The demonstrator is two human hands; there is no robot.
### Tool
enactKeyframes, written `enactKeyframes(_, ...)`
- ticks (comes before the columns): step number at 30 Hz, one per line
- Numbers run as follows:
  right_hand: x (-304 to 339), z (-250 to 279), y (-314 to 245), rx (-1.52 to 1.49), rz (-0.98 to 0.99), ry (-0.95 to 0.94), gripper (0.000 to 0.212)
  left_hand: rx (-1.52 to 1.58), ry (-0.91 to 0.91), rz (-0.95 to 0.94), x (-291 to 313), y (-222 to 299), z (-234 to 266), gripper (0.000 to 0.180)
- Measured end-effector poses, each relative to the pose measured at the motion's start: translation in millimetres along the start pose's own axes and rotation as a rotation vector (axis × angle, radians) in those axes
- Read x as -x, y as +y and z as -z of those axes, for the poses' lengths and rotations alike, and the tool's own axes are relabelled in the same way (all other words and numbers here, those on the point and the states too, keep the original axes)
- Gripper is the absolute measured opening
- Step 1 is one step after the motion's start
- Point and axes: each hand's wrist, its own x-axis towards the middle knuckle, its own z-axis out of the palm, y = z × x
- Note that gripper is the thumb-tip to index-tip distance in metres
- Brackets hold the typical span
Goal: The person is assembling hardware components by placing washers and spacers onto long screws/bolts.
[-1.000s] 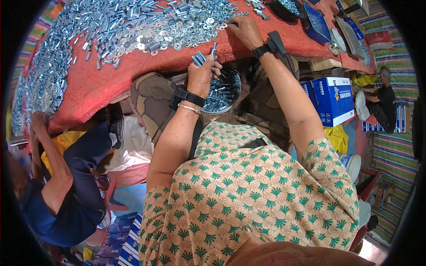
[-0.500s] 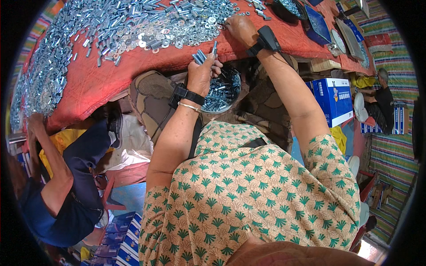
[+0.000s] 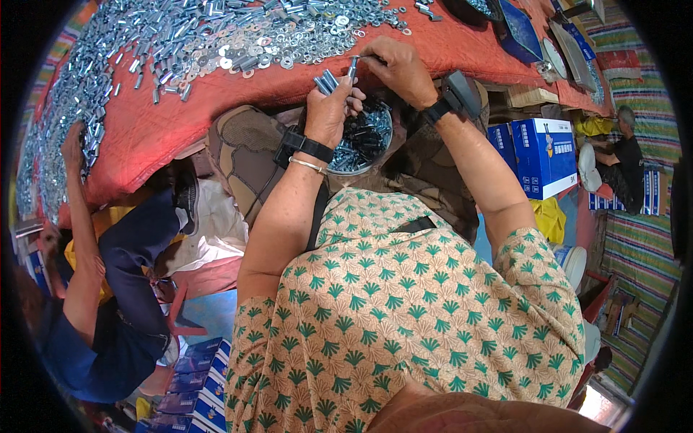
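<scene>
Metal sleeves (image 3: 326, 81): several stick out from your left hand (image 3: 328, 115), which is closed around them.
Upright sleeve (image 3: 352, 70): it stands at the fingertips of this same hand, just beside the others.
Right hand (image 3: 403, 71): its fingertips are at the top of this upright sleeve; whether they pinch something, I cannot tell.
Bucket (image 3: 354, 172): near your left hand, with metal parts inside.
Red cloth (image 3: 162, 133): it bears flat washers (image 3: 278, 52) in a spread heap.

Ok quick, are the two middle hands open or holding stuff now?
Left hand: closed, holding several metal pieces.
Right hand: fingertips at one piece's tip; can't tell if they grip anything.
</scene>
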Motion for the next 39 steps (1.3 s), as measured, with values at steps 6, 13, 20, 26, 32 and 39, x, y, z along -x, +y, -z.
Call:
enactKeyframes(6, 8.0, -9.0, 6.0, -0.068, -0.068, 0.099, 0.015, -0.003, 0.005, -0.058, -0.7, -1.2, -0.8, 0.022)
enactKeyframes(13, 7.0, -19.3, 3.3, -0.496, -0.455, 0.132, 0.013, -0.077, -0.011, -0.043, -0.8, -3.6, 1.9, 0.021)
enactKeyframes(20, 12.2, -19.4, -15.1, -0.261, -0.304, 0.216, 0.009, 0.041, -0.036, 0.023, 4.7, -1.0, -3.6, 0.020)
enactKeyframes(26, 14.5, -23.8, -15.3, -0.083, 0.004, 0.268, 0.012, 0.048, -0.011, -0.024, 3.4, -0.6, -4.7, 0.020)
enactKeyframes(32, -18.9, -18.4, 41.8, 0.088, -0.085, 0.305, 0.012, 0.016, 0.005, -0.078, -0.8, -1.5, -2.5, 0.021)
enactKeyframes(39, -43.7, -42.5, 93.9, 0.300, -0.171, 0.187, 0.015, 0.010, 0.004, -0.077, -1.1, -0.4, -4.0, 0.021)
